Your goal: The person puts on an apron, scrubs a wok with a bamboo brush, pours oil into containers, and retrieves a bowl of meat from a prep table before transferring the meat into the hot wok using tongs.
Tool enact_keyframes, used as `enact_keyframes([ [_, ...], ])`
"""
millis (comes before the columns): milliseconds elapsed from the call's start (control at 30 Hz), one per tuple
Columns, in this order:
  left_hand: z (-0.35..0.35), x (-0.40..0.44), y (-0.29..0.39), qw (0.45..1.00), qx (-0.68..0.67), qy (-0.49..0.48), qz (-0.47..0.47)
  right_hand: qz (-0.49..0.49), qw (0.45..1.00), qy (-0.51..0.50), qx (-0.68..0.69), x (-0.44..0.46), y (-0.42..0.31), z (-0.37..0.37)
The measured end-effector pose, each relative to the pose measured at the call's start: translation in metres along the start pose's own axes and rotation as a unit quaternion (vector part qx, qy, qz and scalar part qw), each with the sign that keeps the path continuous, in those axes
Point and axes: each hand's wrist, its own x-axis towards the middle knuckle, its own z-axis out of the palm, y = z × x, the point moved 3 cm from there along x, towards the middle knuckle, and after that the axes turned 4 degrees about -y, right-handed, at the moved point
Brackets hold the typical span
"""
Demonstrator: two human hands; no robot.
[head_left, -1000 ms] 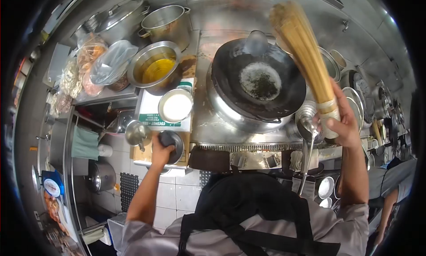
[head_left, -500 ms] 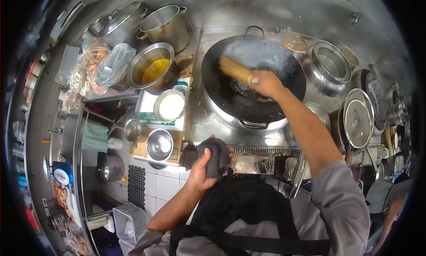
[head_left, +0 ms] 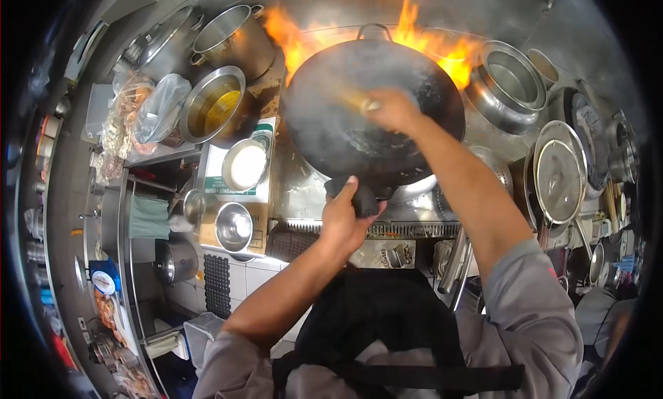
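Left hand [head_left: 343, 221] is closed around a folded dark cloth [head_left: 364, 203], thumb on top, pressing it to the near rim of the large black wok [head_left: 373, 64]. Right hand [head_left: 395, 111] reaches over the wok from the right, fingers wrapped round the bound handle of a bamboo brush [head_left: 353, 99]. The bristles point left over the inside of the wok and are blurred; smoke or steam veils them, so their contact with the metal cannot be told.

The wok sits on the range, its near side toward the person and a loop handle [head_left: 374, 28] at its far side. Orange flames [head_left: 457, 62] rise behind it, at far left and far right.

Left of the wok, a wide steel bowl [head_left: 191, 116] holds yellow liquid, with a tall pot [head_left: 243, 48] beyond it. Nearer, a bowl of white contents [head_left: 227, 167] rests on a printed carton [head_left: 263, 138], and a small shiny bowl [head_left: 233, 228] stands nearer still. To the right are a rounded steel pot [head_left: 498, 110] and, nearer, a round mesh strainer [head_left: 560, 181].
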Motion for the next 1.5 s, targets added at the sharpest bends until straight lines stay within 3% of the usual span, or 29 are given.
enact_keyframes([
  [33,0.005,0.005,-0.002,1.000,-0.003,0.016,0.008,0.059,0.995,-0.070,0.048,-0.021,-0.018,0.001],
  [133,0.006,0.007,0.001,1.000,-0.016,0.001,0.026,-0.135,0.966,-0.209,-0.066,-0.089,-0.024,-0.029],
  [167,0.004,0.008,0.000,1.000,-0.019,0.001,0.022,-0.176,0.957,-0.212,-0.096,-0.120,-0.028,-0.054],
  [233,0.000,0.010,-0.001,0.999,-0.013,-0.006,0.041,-0.116,0.943,-0.269,-0.157,-0.152,-0.029,-0.117],
  [300,-0.003,0.016,-0.002,0.999,-0.039,0.001,0.030,-0.037,0.895,-0.200,-0.398,-0.158,-0.021,-0.161],
  [333,-0.005,0.021,-0.001,0.998,-0.065,0.009,0.026,-0.032,0.894,-0.200,-0.400,-0.162,-0.027,-0.171],
  [400,-0.008,0.029,0.001,0.995,-0.076,-0.041,0.042,-0.083,0.866,-0.089,-0.486,-0.161,-0.044,-0.185],
  [467,-0.004,0.030,0.007,0.991,-0.107,0.003,-0.086,-0.100,0.895,-0.069,-0.430,-0.169,-0.061,-0.155],
  [500,-0.002,0.031,0.009,0.990,-0.105,0.026,-0.093,-0.116,0.920,-0.042,-0.372,-0.175,-0.069,-0.138],
  [567,-0.009,0.038,0.006,0.993,-0.075,0.009,-0.093,-0.140,0.922,-0.102,-0.346,-0.171,-0.063,-0.101],
  [633,-0.013,0.036,0.005,0.994,-0.044,-0.002,-0.100,-0.052,0.905,-0.183,-0.381,-0.138,-0.021,-0.078],
  [700,-0.011,0.034,0.007,0.995,-0.039,-0.004,-0.093,0.024,0.888,-0.051,-0.456,-0.076,0.038,-0.077],
  [767,-0.011,0.036,0.006,0.996,-0.036,-0.002,-0.083,0.031,0.905,0.047,-0.422,-0.007,0.056,-0.079],
  [833,-0.015,0.037,0.005,0.997,-0.035,-0.008,-0.073,0.034,0.963,0.037,-0.267,0.034,0.047,-0.038],
  [900,-0.012,0.034,0.007,0.997,-0.029,0.003,-0.068,-0.003,0.979,0.046,-0.196,0.021,-0.003,0.005],
  [1033,-0.016,0.038,0.004,0.997,-0.040,-0.009,-0.069,-0.140,0.980,-0.069,-0.126,-0.085,-0.035,0.015],
  [1067,-0.018,0.037,0.004,0.997,-0.037,-0.015,-0.066,-0.140,0.969,-0.104,-0.173,-0.119,-0.036,-0.003],
  [1100,-0.018,0.039,0.005,0.997,-0.035,-0.022,-0.060,-0.122,0.955,-0.111,-0.248,-0.138,-0.025,-0.022],
  [1167,-0.017,0.042,0.005,0.997,-0.031,-0.025,-0.061,0.091,0.886,-0.254,-0.377,-0.122,-0.007,-0.068],
  [1233,-0.019,0.041,0.003,0.998,-0.025,-0.020,-0.061,0.074,0.896,-0.049,-0.436,-0.075,0.027,-0.092],
  [1300,-0.019,0.041,0.003,0.997,-0.018,-0.034,-0.062,0.065,0.905,0.001,-0.421,-0.007,0.033,-0.088],
  [1367,-0.023,0.044,-0.001,0.998,-0.031,-0.025,-0.051,-0.081,0.961,0.065,-0.256,0.033,0.031,-0.048],
  [1467,-0.024,0.031,0.005,0.998,-0.019,-0.044,-0.043,-0.098,0.980,0.022,-0.173,0.011,-0.027,-0.010],
  [1500,-0.025,0.023,0.010,0.999,-0.003,-0.035,-0.038,-0.107,0.975,-0.060,-0.183,-0.008,-0.040,-0.017],
])
